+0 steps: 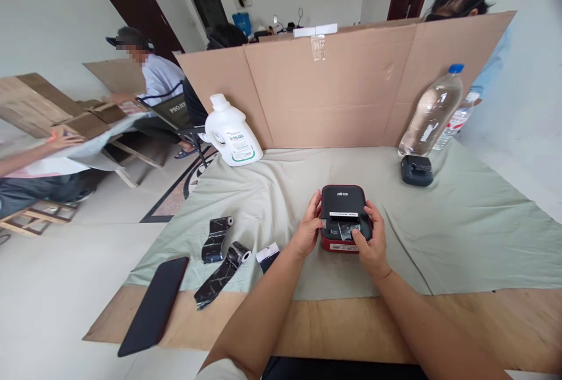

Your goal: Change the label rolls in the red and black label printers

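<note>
A black label printer (343, 199) with a red lower body rests on the cloth in front of me. My left hand (309, 229) grips its left side, thumb on the front corner. My right hand (373, 244) is wrapped round the right side. Its thumb presses on a strip of dark, marbled label (343, 231) in the printer's front slot. To the left lie two partly unrolled rolls of black marbled labels, an upper roll (216, 239) and a lower roll (223, 273). Beside my left forearm is a small dark piece with a white end (267, 256).
A flat black panel (154, 305) overhangs the table's left edge. Behind stand a white jug (235, 134), a large clear bottle (432, 113), a smaller bottle (456, 121) and a small black box (417, 170). A cardboard screen (333, 93) closes the back; other people sit beyond and at left.
</note>
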`<state>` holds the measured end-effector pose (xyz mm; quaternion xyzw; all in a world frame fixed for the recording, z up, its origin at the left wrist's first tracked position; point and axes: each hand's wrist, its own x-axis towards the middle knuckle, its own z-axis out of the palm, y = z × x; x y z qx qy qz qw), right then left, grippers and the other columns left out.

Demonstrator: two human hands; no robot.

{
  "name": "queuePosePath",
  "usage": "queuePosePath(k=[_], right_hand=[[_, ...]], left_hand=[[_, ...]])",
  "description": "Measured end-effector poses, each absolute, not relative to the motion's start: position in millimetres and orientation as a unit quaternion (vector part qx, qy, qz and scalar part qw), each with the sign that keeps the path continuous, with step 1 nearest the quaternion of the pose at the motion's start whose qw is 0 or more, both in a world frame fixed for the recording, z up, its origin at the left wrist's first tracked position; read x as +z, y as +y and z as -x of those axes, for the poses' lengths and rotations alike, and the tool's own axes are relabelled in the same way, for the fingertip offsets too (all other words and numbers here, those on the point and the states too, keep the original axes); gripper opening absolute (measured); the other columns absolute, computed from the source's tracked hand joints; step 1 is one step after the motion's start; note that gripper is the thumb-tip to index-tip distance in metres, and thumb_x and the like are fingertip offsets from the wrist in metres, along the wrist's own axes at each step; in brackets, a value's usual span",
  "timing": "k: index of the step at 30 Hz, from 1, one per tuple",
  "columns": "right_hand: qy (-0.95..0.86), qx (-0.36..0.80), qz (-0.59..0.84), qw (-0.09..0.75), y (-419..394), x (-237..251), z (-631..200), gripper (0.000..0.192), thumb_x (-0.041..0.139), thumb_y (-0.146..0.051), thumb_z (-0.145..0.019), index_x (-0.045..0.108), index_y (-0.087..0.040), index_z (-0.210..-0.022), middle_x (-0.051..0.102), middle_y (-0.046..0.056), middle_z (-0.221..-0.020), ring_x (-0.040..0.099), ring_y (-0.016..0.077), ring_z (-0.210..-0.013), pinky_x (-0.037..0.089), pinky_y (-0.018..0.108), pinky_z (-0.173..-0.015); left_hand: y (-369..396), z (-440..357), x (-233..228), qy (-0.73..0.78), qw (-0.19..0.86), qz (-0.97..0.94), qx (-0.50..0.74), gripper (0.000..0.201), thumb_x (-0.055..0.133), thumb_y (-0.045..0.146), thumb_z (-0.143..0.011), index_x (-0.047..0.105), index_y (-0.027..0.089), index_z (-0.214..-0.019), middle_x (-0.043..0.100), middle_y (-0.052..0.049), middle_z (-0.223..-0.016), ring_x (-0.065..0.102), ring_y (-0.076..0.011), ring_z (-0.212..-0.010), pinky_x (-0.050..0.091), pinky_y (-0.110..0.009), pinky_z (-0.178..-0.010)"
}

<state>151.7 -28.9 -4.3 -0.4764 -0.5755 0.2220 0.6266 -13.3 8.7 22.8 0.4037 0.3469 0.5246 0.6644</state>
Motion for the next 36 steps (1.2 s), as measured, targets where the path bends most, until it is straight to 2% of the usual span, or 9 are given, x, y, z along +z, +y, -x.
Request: queuePosePath(k=[6,11,14,18,22,26,29,32,36], right_hand=[[-0.574,0.219,0.477,0.629,-27.8,-5.9,-151.1,0.052,0.056,-0.03,-0.085,0.042,-0.023,-0.134,0.038,0.013,-0.148,0.037,0.0287,-0.138,0.031,0.056,-0.113],[-0.572,0.229,0.481,0.624,-26.8,-10.2,-150.4,0.066,0.055,-0.032,-0.086,0.028,-0.026,-0.146,0.035,0.011,-0.151,0.034,0.0272,-0.14,0.029,0.054,-0.116],[-0.571,0.239,0.475,0.625,-27.6,-9.8,-151.6,0.067,0.055,-0.036,-0.087,0.027,-0.024,-0.147,0.037,0.013,-0.15,0.037,0.0283,-0.139,0.032,0.054,-0.114],[-0.595,0.221,0.449,0.629,-27.7,-7.8,-155.4,0.046,0.045,-0.044,-0.092,0.045,-0.022,-0.133,0.047,0.013,-0.14,0.045,0.0288,-0.132,0.035,0.055,-0.111],[-0.608,0.197,0.428,0.639,-24.9,-10.7,-157.5,0.044,0.035,-0.05,-0.095,0.049,-0.023,-0.126,0.05,0.012,-0.136,0.046,0.0285,-0.13,0.035,0.056,-0.11],[-0.604,0.195,0.418,0.651,-23.2,-13.9,-156.7,0.048,0.03,-0.055,-0.095,0.049,-0.023,-0.126,0.05,0.012,-0.135,0.045,0.0281,-0.132,0.033,0.056,-0.111],[-0.6,0.197,0.422,0.65,-23.2,-13.9,-155.9,0.048,0.029,-0.054,-0.096,0.05,-0.022,-0.125,0.051,0.012,-0.134,0.045,0.0281,-0.131,0.034,0.056,-0.11],[-0.602,0.189,0.425,0.649,-22.8,-14.1,-156.1,0.046,0.029,-0.053,-0.096,0.05,-0.022,-0.123,0.052,0.012,-0.133,0.046,0.0281,-0.13,0.034,0.056,-0.11],[-0.603,0.18,0.433,0.645,-22.2,-15.2,-157.1,0.044,0.03,-0.051,-0.096,0.051,-0.023,-0.122,0.053,0.012,-0.132,0.047,0.0273,-0.129,0.035,0.056,-0.109]], left_hand=[[9.3,10.3,21.3,0.367,0.647,-0.402,0.534,0.105,0.051,0.009,-0.055,0.018,0.035,-0.151,0.03,0.002,-0.157,0.032,-0.022,-0.141,0.037,-0.034,-0.108],[7.5,7.3,23.3,0.371,0.638,-0.403,0.542,0.106,0.049,0.009,-0.055,0.014,0.038,-0.151,0.031,0.001,-0.156,0.034,-0.0222,-0.14,0.04,-0.034,-0.104],[5.4,6.6,21.3,0.356,0.642,-0.395,0.552,0.099,0.051,0.011,-0.059,0.02,0.035,-0.15,0.031,0.0,-0.156,0.033,-0.0225,-0.141,0.039,-0.036,-0.106],[3.7,6.3,12.4,0.338,0.645,-0.404,0.554,0.074,0.052,0.016,-0.063,0.046,0.028,-0.136,0.042,-0.002,-0.15,0.036,-0.0257,-0.139,0.036,-0.04,-0.108],[1.4,9.3,8.6,0.346,0.632,-0.427,0.546,0.058,0.056,0.024,-0.07,0.056,0.024,-0.127,0.049,-0.005,-0.143,0.041,-0.0272,-0.136,0.035,-0.041,-0.109],[1.4,16.1,27.4,0.444,0.464,-0.49,0.59,0.034,0.055,0.038,-0.083,0.066,0.021,-0.111,0.058,-0.007,-0.13,0.046,-0.0257,-0.129,0.033,-0.039,-0.11],[12.4,16.3,50.6,0.501,0.354,-0.57,0.546,0.025,0.053,0.037,-0.087,0.07,0.022,-0.098,0.068,-0.007,-0.108,0.058,-0.0243,-0.109,0.04,-0.039,-0.101],[35.5,6.1,63.8,0.51,0.32,-0.676,0.425,0.016,0.062,0.032,-0.079,0.074,0.026,-0.088,0.072,-0.006,-0.092,0.06,-0.0272,-0.099,0.041,-0.042,-0.1],[69.9,-19.3,54.7,0.493,0.373,-0.694,0.368,0.013,0.08,0.025,-0.056,0.067,0.025,-0.055,0.07,-0.009,-0.072,0.052,-0.0371,-0.112,0.022,-0.048,-0.111]])
